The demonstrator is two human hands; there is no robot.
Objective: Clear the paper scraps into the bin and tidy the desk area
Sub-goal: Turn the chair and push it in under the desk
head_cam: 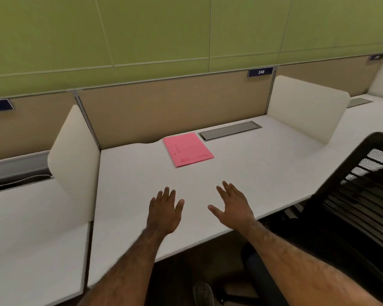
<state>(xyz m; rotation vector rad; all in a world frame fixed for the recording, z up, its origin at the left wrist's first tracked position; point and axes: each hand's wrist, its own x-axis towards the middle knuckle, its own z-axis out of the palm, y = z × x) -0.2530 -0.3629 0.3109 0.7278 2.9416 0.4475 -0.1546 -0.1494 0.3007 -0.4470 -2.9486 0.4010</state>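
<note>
A pink folder [188,149] lies flat near the back of the white desk [252,168], just left of a grey cable hatch [229,130]. My left hand [164,212] hovers over the desk's front middle, palm down, fingers spread, holding nothing. My right hand [233,206] is beside it, also open with fingers apart and empty. Both hands are well short of the folder. No paper scraps and no bin show in this view.
White side dividers stand at the desk's left [75,151] and right [305,107]. A beige back panel [175,107] carries a "248" label [261,72]. A black mesh chair [352,206] stands at the right front. Neighbouring desks [31,228] lie on either side.
</note>
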